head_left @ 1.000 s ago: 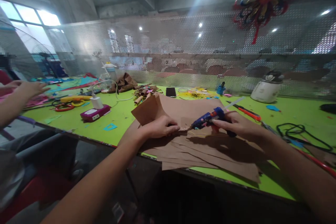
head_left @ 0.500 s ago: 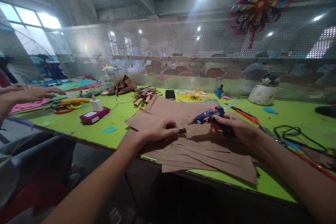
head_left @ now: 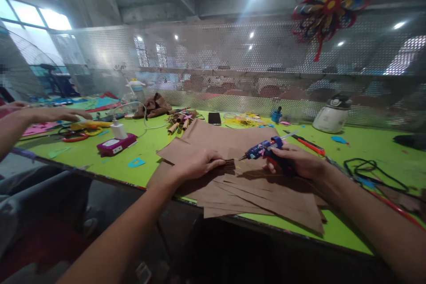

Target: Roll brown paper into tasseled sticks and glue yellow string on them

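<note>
My right hand (head_left: 299,159) is wrapped round the handle of a dark blue hot glue gun (head_left: 262,150), its nozzle pointing left and a clear glue stick (head_left: 290,134) poking out behind. My left hand (head_left: 199,164) pinches a small folded strip of brown paper (head_left: 229,165), whose pleated end faces the nozzle a short way off. Both hands are over a loose stack of brown paper sheets (head_left: 259,202) that spreads across the green table (head_left: 353,235) to its front edge. A thin yellow strand trails near the nozzle.
Left are a purple power strip (head_left: 117,143) with a white plug and scissors (head_left: 75,137). Behind lie small paper rolls (head_left: 179,120) and a phone (head_left: 214,118). A red cutter (head_left: 311,146), black cord (head_left: 376,173) and white bottle (head_left: 332,115) stand right. A co-worker's hand (head_left: 56,115) reaches in.
My left hand has turned the folded brown paper so that more of its pleats show. The glue gun has shifted slightly, staying in my right hand. The co-worker's hand has moved a little right.
</note>
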Demonstrator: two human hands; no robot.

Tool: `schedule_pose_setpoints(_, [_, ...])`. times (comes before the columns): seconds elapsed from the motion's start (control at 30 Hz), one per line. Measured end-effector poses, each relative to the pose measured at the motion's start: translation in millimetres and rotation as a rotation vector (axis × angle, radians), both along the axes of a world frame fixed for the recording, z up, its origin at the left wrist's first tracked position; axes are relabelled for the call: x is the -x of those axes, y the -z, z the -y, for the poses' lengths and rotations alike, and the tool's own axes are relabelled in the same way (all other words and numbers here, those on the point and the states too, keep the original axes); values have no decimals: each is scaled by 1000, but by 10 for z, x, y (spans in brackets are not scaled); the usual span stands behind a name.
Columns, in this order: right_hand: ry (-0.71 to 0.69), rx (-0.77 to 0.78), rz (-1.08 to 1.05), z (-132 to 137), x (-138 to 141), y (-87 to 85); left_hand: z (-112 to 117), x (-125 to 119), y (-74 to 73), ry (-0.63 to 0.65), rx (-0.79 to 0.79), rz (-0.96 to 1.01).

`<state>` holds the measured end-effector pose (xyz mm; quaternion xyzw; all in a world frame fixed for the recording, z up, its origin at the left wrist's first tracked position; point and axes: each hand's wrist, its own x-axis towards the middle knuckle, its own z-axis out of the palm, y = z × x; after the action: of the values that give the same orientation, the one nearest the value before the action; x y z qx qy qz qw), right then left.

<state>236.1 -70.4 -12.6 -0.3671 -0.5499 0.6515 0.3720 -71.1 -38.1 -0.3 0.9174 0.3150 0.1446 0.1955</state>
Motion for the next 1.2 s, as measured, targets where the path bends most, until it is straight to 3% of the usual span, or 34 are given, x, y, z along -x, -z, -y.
schedule_pose_setpoints(0.23, [15,-5,12,11,34,-20,-7,-25,39,-22,-49,-51])
schedule_pose_setpoints(0.47, [2,-11,29,7,17,-8,105,-51,-60,-23,-1,-72])
schedule_pose_setpoints(0.7, [7,2,42,9,17,-10,115,-19,-78,-103,-7,-137])
schedule_pose_setpoints(1.0, [3,14,31,30,34,-11,142,-32,-69,-74,-251,-196])
schedule_pose_setpoints(1.2, [59,-25,82,52,50,-42,130,-40,15,-52,-266,-214])
